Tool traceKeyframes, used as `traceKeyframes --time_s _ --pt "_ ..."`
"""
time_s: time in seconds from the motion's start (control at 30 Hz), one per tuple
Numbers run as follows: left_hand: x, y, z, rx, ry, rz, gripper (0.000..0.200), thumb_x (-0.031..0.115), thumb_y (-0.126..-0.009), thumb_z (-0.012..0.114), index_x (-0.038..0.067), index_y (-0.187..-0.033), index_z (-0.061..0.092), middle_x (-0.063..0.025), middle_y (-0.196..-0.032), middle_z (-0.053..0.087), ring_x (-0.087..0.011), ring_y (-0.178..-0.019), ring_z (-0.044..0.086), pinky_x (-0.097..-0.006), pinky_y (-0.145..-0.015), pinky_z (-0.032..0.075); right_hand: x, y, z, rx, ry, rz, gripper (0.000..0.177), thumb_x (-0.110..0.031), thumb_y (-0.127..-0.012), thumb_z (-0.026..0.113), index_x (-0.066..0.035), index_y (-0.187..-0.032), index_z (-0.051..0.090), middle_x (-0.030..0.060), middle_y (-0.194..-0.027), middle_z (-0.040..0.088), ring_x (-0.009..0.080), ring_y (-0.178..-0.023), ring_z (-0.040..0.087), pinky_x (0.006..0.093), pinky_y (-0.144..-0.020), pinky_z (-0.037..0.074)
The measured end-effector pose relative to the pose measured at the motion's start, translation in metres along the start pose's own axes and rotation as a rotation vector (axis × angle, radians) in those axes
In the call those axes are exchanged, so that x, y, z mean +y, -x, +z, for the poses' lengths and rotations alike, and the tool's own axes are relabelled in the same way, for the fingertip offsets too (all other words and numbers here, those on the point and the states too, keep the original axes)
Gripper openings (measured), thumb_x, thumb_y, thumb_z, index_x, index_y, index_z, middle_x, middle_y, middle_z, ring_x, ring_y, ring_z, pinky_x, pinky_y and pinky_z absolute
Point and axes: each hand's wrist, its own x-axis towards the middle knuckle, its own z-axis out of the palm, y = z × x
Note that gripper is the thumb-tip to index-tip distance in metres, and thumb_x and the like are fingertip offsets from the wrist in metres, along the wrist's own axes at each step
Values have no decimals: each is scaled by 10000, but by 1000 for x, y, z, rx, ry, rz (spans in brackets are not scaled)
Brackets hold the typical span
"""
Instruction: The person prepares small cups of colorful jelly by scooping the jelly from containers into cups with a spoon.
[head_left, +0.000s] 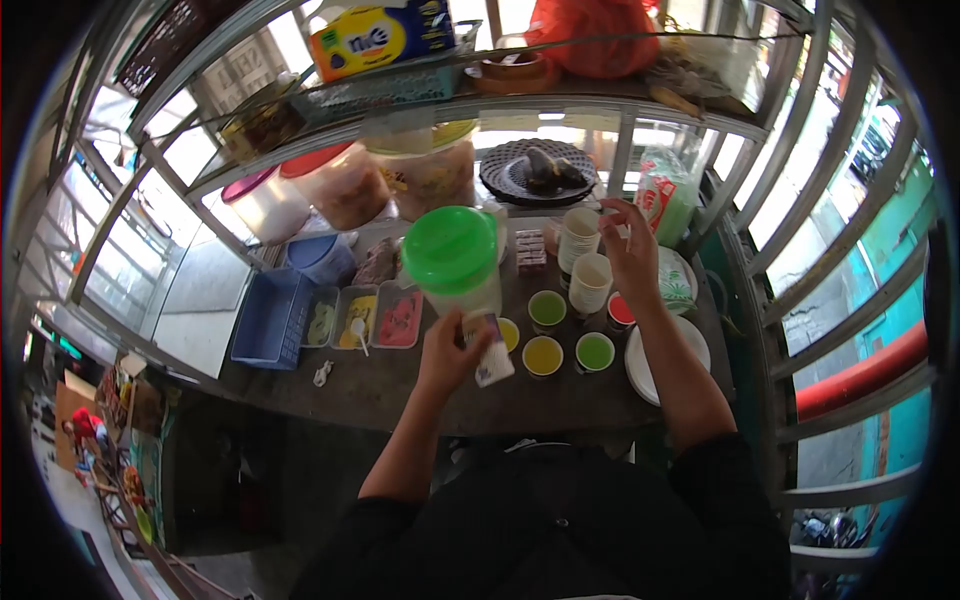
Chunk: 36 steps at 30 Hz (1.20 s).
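Observation:
My left hand is closed on a small white printed packet, held low in front of a clear tub with a green lid. My right hand is raised beside two stacks of paper cups, the rear stack and the front stack; its fingers are apart and nothing shows in them. Below the stacks stand several filled cups: green, orange-yellow, brighter green and red. Another yellow cup is partly hidden behind the packet.
A blue basket and open containers with green, yellow and pink contents stand left. Large lidded tubs line the back, beside a black woven tray. White lids lie right. A shelf crosses above; metal bars flank the right.

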Motion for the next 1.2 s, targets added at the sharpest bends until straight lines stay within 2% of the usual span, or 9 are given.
traceKeyframes --time_s 0.1,0.2,0.3,0.4,0.57,0.7,0.9,1.1,1.2 --pt "-25 38 -13 -67 -91 -72 439 309 -758 858 5 -912 583 -165 -1046 633 -305 -871 646 -424 -724 504 -27 4 33 -209 -224 101 248 -237 -1030 596 -41 -1157 679 -17 -768 580 29 -632 474 225 -574 373" --pt "-69 72 -16 112 -66 100 424 262 -728 877 32 -968 614 -181 -1316 543 -340 -1122 610 -439 -902 519 -53 15 74 -421 -344 139 315 -286 -1069 525 -17 -1072 689 -47 -690 492 24 -626 422 224 -553 314" --pt "-92 96 -30 207 -170 -46 477 189 -704 896 70 -1078 624 -170 -1504 402 -374 -1367 469 -466 -1064 470 -68 22 118 -590 -502 172 380 -334 -1084 492 -8 -1047 684 -59 -678 453 24 -619 386 224 -555 290" --pt "-106 116 -49 232 -86 -186 601 215 -690 912 131 -1210 623 -166 -1552 363 -398 -1389 450 -495 -1086 453 -73 39 164 -683 -611 164 456 -408 -1091 455 -9 -1050 673 -59 -663 429 29 -585 348 220 -541 260" --pt "-117 132 -83 255 -106 -184 723 197 -706 906 169 -1346 571 -147 -1554 349 -373 -1349 494 -472 -1054 482 -80 64 224 -917 -684 133 581 -485 -1098 370 16 -1030 656 -43 -612 402 45 -535 321 227 -524 255" --pt "-136 135 -108 269 -115 -113 762 184 -717 899 182 -1393 547 -140 -1552 343 -369 -1322 516 -470 -1046 490 -76 90 272 -935 -810 413 612 -505 -1078 358 -11 -835 624 -41 -534 338 68 -485 303 258 -505 267" --pt "-166 132 -157 223 -41 0 922 275 -648 951 118 -1434 495 -174 -1522 395 -398 -1374 459 -480 -1085 450 -73 129 354 -834 -1102 768 509 -459 -997 419 -38 -758 575 -25 -527 290 126 -504 351 304 -552 314" --pt "-207 130 -221 266 -27 49 931 224 -682 923 122 -1481 455 -181 -1437 508 -384 -1330 518 -457 -1087 458 -67 188 434 -737 -1076 989 367 -331 -985 433 -23 -886 607 73 -752 554 173 -678 473 338 -738 417" --pt "-231 127 -246 246 54 -22 901 191 -699 906 109 -1477 458 -182 -1396 559 -360 -1307 553 -436 -1076 470 -47 212 465 -841 -1136 835 329 -231 -992 390 2 -952 619 79 -826 584 158 -771 531 313 -777 432"
